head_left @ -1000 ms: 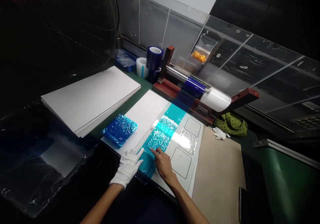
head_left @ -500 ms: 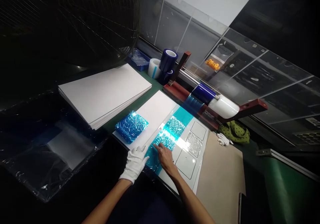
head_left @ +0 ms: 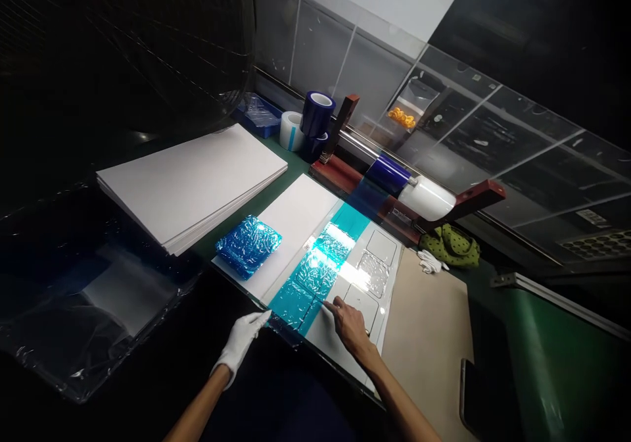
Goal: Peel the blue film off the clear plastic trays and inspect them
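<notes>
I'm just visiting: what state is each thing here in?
Film: laid out, rippled in places
Left hand: gloved, at film's near end
Right hand: bare, index finger extended
Blue piece: crinkled
White sheets: stacked
Blue roll: mounted, partly unwound
White roll: mounted
Spare blue rolls: stacked
Loose glove: crumpled
Green bag: slumped

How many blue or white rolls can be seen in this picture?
5 visible: a dark blue roll on a second dark blue roll, a white roll beside them, and a shiny blue roll and a bigger white roll on the metal bar. More may be hidden.
</notes>
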Demonstrator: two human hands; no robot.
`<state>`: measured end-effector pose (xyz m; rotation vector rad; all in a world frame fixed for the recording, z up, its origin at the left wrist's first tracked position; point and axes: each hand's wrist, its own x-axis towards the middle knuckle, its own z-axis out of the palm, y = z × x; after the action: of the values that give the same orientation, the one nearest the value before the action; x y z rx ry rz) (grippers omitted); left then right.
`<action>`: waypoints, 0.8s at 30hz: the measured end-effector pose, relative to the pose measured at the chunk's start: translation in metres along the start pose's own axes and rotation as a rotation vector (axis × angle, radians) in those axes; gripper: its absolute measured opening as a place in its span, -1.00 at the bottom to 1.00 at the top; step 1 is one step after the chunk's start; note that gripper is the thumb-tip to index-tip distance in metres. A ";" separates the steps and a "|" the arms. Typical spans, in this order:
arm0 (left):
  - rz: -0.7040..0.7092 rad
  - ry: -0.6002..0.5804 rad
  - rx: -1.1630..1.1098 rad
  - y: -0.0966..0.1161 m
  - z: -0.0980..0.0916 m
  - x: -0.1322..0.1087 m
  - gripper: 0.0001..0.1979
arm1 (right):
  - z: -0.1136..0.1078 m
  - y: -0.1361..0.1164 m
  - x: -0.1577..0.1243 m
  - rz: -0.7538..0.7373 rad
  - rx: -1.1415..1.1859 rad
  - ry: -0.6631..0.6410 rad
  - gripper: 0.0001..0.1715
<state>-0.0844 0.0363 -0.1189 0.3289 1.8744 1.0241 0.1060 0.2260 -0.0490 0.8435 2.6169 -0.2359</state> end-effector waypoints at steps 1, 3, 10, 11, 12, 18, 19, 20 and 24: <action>0.005 0.007 -0.015 0.002 0.003 0.001 -0.43 | 0.000 0.005 -0.005 0.005 0.002 -0.006 -0.49; 0.019 0.029 -0.039 0.006 0.006 -0.001 -0.44 | -0.001 0.013 -0.015 0.016 0.015 -0.014 -0.48; 0.065 0.045 -0.087 0.022 0.006 -0.019 -0.58 | 0.004 0.027 -0.044 0.129 0.108 0.072 -0.45; 0.076 0.049 -0.095 0.025 0.003 -0.022 -0.59 | 0.004 0.027 -0.046 0.140 0.134 0.104 -0.46; 0.087 0.056 -0.107 0.029 0.000 -0.024 -0.61 | 0.004 0.027 -0.048 0.148 0.163 0.139 -0.47; 0.140 0.171 -0.274 0.066 -0.050 -0.009 -0.60 | -0.001 0.017 -0.044 0.104 0.366 0.345 -0.53; 0.151 0.205 -0.304 0.073 -0.061 -0.001 -0.59 | -0.002 0.015 -0.042 0.094 0.390 0.364 -0.53; 0.163 0.239 -0.326 0.081 -0.073 0.007 -0.59 | -0.003 0.013 -0.040 0.089 0.408 0.379 -0.53; 0.215 0.321 -0.332 0.103 -0.112 0.042 -0.56 | -0.005 0.007 -0.035 0.094 0.436 0.422 -0.54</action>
<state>-0.2190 0.0672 -0.0419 0.1789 1.9326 1.5879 0.1350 0.2149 -0.0302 1.2763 2.9501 -0.6875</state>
